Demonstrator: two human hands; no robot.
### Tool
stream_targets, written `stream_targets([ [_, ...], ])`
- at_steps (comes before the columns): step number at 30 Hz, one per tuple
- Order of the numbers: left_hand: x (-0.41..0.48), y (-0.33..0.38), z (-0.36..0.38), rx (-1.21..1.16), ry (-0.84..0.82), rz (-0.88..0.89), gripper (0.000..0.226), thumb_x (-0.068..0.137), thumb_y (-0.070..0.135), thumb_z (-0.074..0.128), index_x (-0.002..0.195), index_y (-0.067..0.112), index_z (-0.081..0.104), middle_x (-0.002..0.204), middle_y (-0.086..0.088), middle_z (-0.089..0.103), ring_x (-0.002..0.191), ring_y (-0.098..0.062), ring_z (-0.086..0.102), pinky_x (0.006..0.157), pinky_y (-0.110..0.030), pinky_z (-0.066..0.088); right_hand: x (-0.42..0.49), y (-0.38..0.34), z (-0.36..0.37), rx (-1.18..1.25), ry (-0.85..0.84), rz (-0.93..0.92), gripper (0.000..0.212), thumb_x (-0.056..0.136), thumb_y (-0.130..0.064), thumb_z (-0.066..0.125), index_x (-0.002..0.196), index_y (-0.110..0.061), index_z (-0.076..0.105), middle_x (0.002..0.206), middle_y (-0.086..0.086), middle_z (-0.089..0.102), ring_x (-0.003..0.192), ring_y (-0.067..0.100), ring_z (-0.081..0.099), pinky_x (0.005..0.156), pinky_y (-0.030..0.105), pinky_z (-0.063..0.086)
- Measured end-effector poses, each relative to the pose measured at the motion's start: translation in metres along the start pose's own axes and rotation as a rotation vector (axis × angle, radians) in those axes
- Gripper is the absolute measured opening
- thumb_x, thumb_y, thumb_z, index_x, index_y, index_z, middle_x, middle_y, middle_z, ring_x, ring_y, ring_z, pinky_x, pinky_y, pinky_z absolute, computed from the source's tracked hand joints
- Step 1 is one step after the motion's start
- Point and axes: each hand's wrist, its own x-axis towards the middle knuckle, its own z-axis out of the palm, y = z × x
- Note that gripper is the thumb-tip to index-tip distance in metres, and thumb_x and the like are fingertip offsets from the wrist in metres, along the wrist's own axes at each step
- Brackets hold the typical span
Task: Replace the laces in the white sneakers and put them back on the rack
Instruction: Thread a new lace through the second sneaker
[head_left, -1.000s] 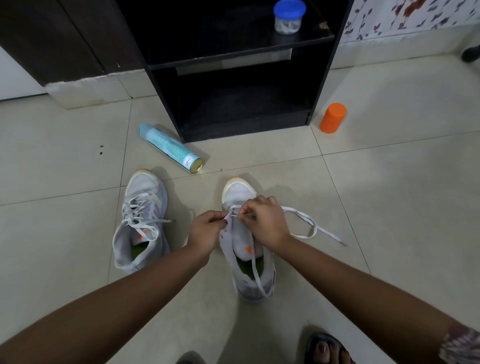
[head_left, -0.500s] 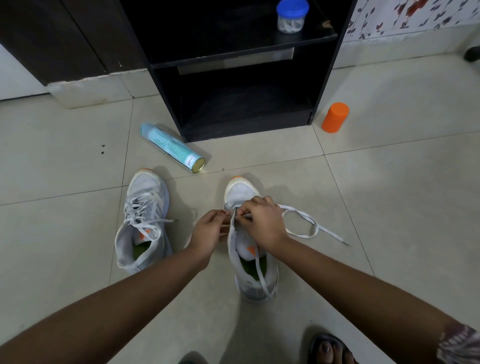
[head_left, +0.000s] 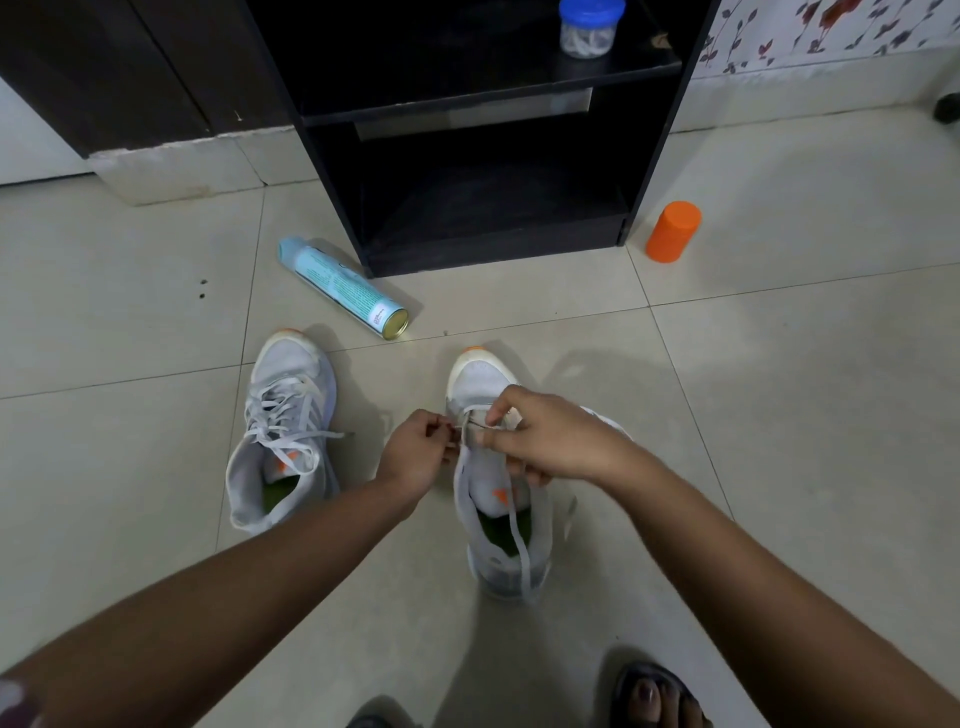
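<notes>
Two white sneakers stand on the tiled floor, toes pointing away from me. The left sneaker (head_left: 283, 436) is fully laced. The right sneaker (head_left: 480, 382) carries a white lace (head_left: 519, 540) only across its front eyelets, and one long end trails back over the tongue to the heel. My left hand (head_left: 415, 454) pinches the lace at the sneaker's left front eyelet. My right hand (head_left: 545, 441) lies over the sneaker's middle and pinches the lace near the front eyelets. The black rack (head_left: 488, 135) stands open just beyond the shoes.
A light-blue spray can (head_left: 343, 288) lies on the floor left of the rack's foot. An orange cap (head_left: 674, 231) stands to the rack's right. A blue-lidded jar (head_left: 589, 26) sits on the rack's upper shelf. My sandalled foot (head_left: 660, 696) shows at the bottom edge.
The loop of lace that lay on the floor right of the shoe is gone from view. My hands stay on the front eyelets, the left now tight against the shoe's side.
</notes>
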Motion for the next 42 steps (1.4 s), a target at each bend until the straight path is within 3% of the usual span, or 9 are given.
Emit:
stream_targets([
  [3, -0.001, -0.001, 0.0, 0.011, 0.007, 0.014, 0.017, 0.097, 0.011, 0.045, 0.083, 0.013, 0.056, 0.081, -0.004, 0.066, 0.079, -0.024, 0.065, 0.082, -0.042, 0.054, -0.003, -0.001, -0.017, 0.608, -0.207, -0.165, 0.024, 0.1, -0.018, 0.043, 0.122, -0.015, 0.05, 0.1, 0.011, 0.073, 0.091, 0.026, 0.07, 0.082, 0.037, 0.055],
  [5, -0.001, 0.0, -0.001, -0.004, 0.012, 0.01, 0.019, 0.097, 0.011, 0.044, 0.082, 0.014, 0.055, 0.081, -0.004, 0.066, 0.077, -0.023, 0.064, 0.081, -0.041, 0.054, 0.009, 0.007, -0.017, 0.788, -0.051, -0.218, 0.029, 0.1, -0.011, 0.036, 0.126, -0.014, 0.047, 0.105, 0.013, 0.072, 0.1, 0.029, 0.067, 0.088, 0.038, 0.052],
  [9, -0.003, 0.0, -0.002, -0.072, 0.016, 0.003, 0.021, 0.098, 0.005, 0.042, 0.081, 0.012, 0.052, 0.084, -0.01, 0.064, 0.073, -0.021, 0.063, 0.074, -0.037, 0.053, 0.027, 0.043, 0.015, 0.397, 0.351, -0.123, 0.025, 0.093, -0.007, 0.047, 0.114, -0.02, 0.045, 0.083, 0.001, 0.069, 0.07, 0.016, 0.061, 0.068, 0.033, 0.048],
  [12, -0.001, 0.004, -0.004, -0.136, 0.014, -0.021, 0.018, 0.098, 0.004, 0.041, 0.084, 0.01, 0.049, 0.081, -0.012, 0.065, 0.068, -0.024, 0.062, 0.065, -0.033, 0.053, 0.029, 0.073, 0.042, 0.004, 0.376, -0.075, 0.034, 0.084, -0.029, 0.066, 0.113, -0.027, 0.049, 0.09, -0.006, 0.06, 0.077, 0.013, 0.058, 0.071, 0.031, 0.047],
  [22, 0.032, 0.022, -0.052, -0.223, 0.285, 0.001, 0.017, 0.098, 0.007, 0.037, 0.085, 0.01, 0.048, 0.088, -0.011, 0.064, 0.052, -0.017, 0.066, 0.057, -0.031, 0.043, 0.026, 0.086, 0.064, -0.132, 0.55, -0.091, 0.033, 0.085, -0.028, 0.057, 0.116, -0.022, 0.047, 0.113, 0.002, 0.05, 0.089, 0.025, 0.058, 0.068, 0.036, 0.049],
  [26, 0.036, 0.022, -0.079, 0.273, 0.565, 0.217, 0.019, 0.094, 0.013, 0.044, 0.108, 0.008, 0.055, 0.103, -0.012, 0.064, 0.095, -0.03, 0.059, 0.083, -0.038, 0.044, 0.026, 0.087, 0.067, -0.135, 0.562, -0.102, 0.033, 0.086, -0.032, 0.056, 0.116, -0.022, 0.048, 0.113, 0.001, 0.051, 0.091, 0.023, 0.058, 0.071, 0.037, 0.05],
  [30, 0.007, 0.018, -0.044, 0.778, 0.272, 0.66, 0.028, 0.09, 0.02, 0.054, 0.117, 0.025, 0.058, 0.113, 0.001, 0.065, 0.106, -0.023, 0.058, 0.103, -0.041, 0.033, 0.026, 0.087, 0.067, -0.142, 0.561, -0.084, 0.04, 0.083, -0.049, 0.058, 0.115, -0.028, 0.046, 0.114, -0.005, 0.051, 0.095, 0.017, 0.059, 0.076, 0.034, 0.05],
  [34, -0.004, 0.017, -0.022, 1.176, 0.06, 0.658, 0.023, 0.095, 0.037, 0.045, 0.112, 0.033, 0.059, 0.112, 0.012, 0.063, 0.112, -0.012, 0.054, 0.114, -0.042, 0.003, 0.026, 0.089, 0.068, -0.113, 0.567, -0.073, 0.041, 0.081, -0.047, 0.06, 0.115, -0.03, 0.045, 0.113, -0.007, 0.051, 0.095, 0.016, 0.059, 0.074, 0.03, 0.048],
  [42, 0.023, 0.021, -0.062, 0.702, 0.274, 0.362, 0.014, 0.093, 0.028, 0.052, 0.088, 0.022, 0.064, 0.094, -0.005, 0.07, 0.089, -0.03, 0.064, 0.075, -0.034, 0.048, 0.027, 0.094, 0.066, -0.1, 0.62, -0.082, 0.019, 0.095, -0.029, 0.046, 0.112, -0.023, 0.052, 0.11, -0.003, 0.057, 0.094, 0.019, 0.059, 0.071, 0.031, 0.047],
])
